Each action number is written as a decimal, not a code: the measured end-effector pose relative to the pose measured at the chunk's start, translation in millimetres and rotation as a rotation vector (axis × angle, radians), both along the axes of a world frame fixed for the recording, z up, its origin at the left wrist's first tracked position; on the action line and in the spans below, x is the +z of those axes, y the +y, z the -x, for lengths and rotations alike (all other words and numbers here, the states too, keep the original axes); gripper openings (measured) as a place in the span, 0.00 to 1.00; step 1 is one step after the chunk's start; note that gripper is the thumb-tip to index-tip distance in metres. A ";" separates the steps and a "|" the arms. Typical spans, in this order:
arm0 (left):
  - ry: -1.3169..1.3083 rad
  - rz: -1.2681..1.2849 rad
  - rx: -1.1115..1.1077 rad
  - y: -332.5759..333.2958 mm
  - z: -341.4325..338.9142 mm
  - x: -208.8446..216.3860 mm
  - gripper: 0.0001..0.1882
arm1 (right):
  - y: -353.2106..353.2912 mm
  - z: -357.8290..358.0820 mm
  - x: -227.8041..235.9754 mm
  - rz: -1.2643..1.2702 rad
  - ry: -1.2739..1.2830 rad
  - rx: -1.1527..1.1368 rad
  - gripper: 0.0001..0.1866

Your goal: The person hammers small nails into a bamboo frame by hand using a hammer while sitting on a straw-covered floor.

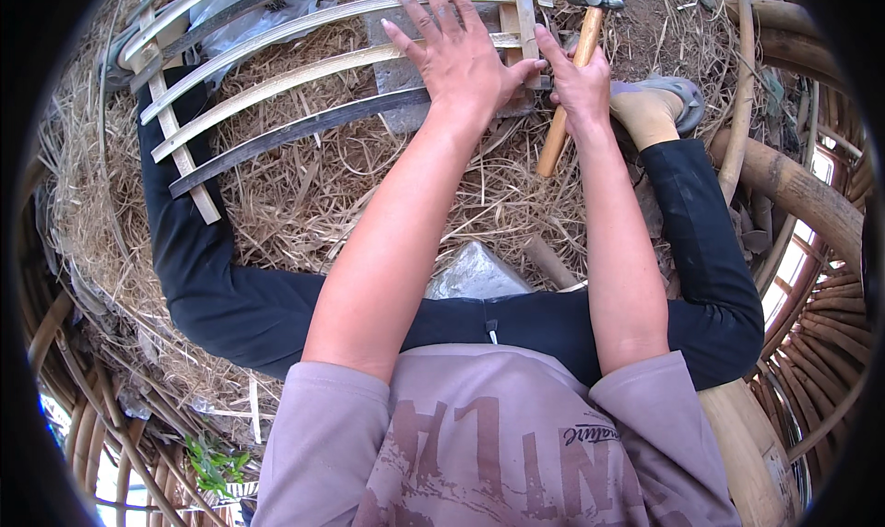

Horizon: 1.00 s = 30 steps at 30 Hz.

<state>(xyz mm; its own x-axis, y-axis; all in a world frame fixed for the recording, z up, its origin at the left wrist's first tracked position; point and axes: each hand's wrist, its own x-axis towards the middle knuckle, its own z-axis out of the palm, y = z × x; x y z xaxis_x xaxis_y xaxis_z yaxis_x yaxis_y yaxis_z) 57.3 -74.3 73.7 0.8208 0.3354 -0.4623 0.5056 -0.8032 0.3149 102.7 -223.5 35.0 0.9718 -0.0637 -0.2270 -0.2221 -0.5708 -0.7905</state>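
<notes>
Head view: pale curved wooden slats (309, 72) already span straight crosspieces (169, 124) (remaining fastening unclear); your left hand (461, 61) splays atop, right hand (584, 86) clasps a wood-handled hammer (588, 36).

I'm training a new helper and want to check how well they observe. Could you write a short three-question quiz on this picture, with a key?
1. True or false: the left hand has its fingers spread apart.
2. What tool does the right hand hold?
3. Fill in the blank with light or dark: the curved slat closest to the lower edge of the picture is ____ in tone.

Key:
1. True.
2. A wooden-handled hammer.
3. Dark.
</notes>
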 end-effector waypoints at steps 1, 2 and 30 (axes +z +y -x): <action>-0.001 0.000 -0.001 -2.4 2.8 -12.9 0.70 | 2.8 1.5 1.3 -0.084 0.021 -0.008 0.33; -0.280 -0.089 0.037 -4.8 10.7 -36.7 0.70 | 7.0 3.5 0.6 -0.172 0.046 -0.013 0.32; -1.026 0.192 -0.137 -2.0 -0.8 -76.0 0.14 | -5.5 1.1 -10.8 -0.153 0.045 0.038 0.31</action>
<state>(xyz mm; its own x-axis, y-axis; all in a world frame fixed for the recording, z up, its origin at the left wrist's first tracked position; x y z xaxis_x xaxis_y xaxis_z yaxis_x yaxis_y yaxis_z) 58.1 -76.4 -2.3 0.8743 0.2053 0.4398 -0.1663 -0.7247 0.6687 101.6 -229.1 24.2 0.9614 0.0120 -0.2748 -0.2397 -0.4531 -0.8586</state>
